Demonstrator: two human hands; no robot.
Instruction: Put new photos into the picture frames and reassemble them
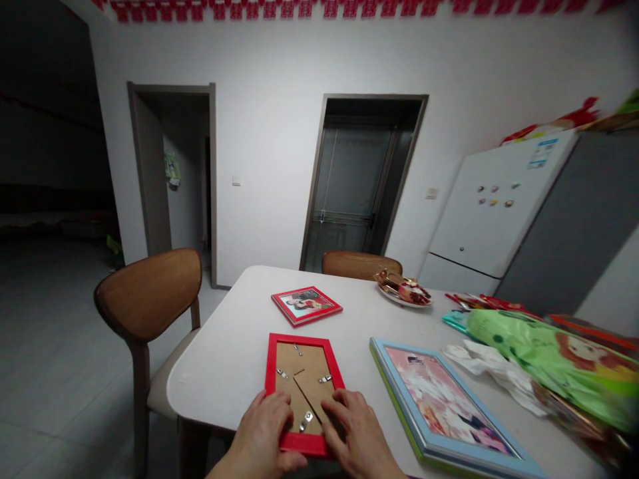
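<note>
A red picture frame (271,362) is turned back side up at the near edge of the white table. Its brown backing board (292,399) carries several metal clips and a slanted stand flap. My left hand (264,426) grips the lower left corner, with the thumb along the bottom edge. At the lower right, my right hand (357,426) holds the other side, its fingers curled over the border and backing. Parts of the lower corners are hidden by my hands. Farther back lies another red frame (307,305), photo side up.
To the right lies a stack of larger frames with a light blue frame (382,352) on top. Beyond it are crumpled tissue (499,366) and a green package (529,339). A plate (412,303) of wrapped items stands at the back. A wooden chair (154,293) is at left.
</note>
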